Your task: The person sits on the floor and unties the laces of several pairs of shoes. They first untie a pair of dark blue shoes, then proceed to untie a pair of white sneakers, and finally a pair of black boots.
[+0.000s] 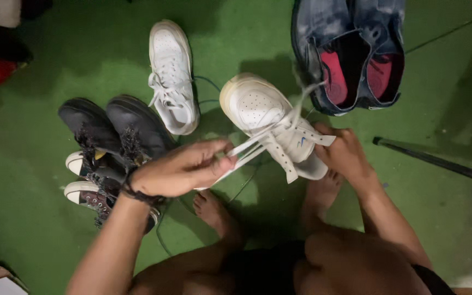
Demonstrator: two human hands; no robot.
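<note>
A white sneaker (pixel 263 117) hangs in the air over the green floor, toe pointing up-left. My right hand (pixel 342 153) grips it at the heel and tongue. My left hand (pixel 184 169) pinches its white lace (pixel 247 147) and holds it stretched out to the left. A dark band sits on my left wrist. The matching white sneaker (pixel 171 76) lies on the floor further away, its laces loose.
A pair of black shoes (pixel 116 128) and a pair of dark low sneakers with white toe caps (pixel 83 180) sit at left. Blue high-tops with red insoles (pixel 350 52) lie at top right. A dark rod (pixel 438 161) lies at right. My bare feet rest below.
</note>
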